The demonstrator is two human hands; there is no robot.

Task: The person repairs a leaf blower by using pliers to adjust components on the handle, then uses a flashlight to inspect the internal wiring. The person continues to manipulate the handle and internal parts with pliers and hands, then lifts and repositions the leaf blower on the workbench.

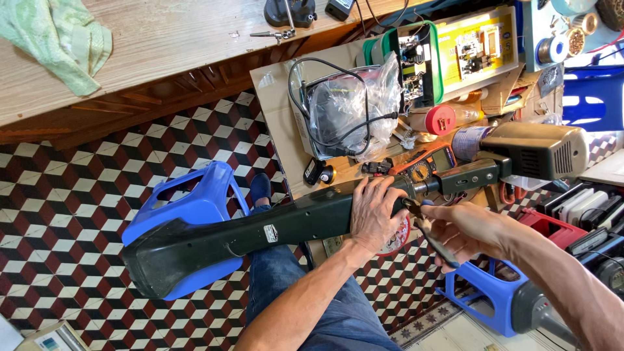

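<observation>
a green cloth (62,39) is lying at the left end of the wooden worktop (169,45). below that, a blue plastic stool (195,201) is standing on the patterned tile floor (58,214), and the wide base of a long black tool housing (260,234) is resting against it. the housing is running to the right across the person's lap, ending in a grey motor head (543,151) over the cluttered cardboard surface (276,110). near that surface's left edge, a clear plastic bag with a black cable (351,107) is lying; an orange multimeter (426,166) is sitting just above the housing's narrow neck. the left hand (377,211) is pressing flat on the neck, fingers spread over it, clasping the housing. the right hand (465,231) is closing narrowly around a slim dark-handled tool (432,240), its tip meeting the housing just beside the left hand's fingers. a second blue stool (484,292) is standing at lower right.
</observation>
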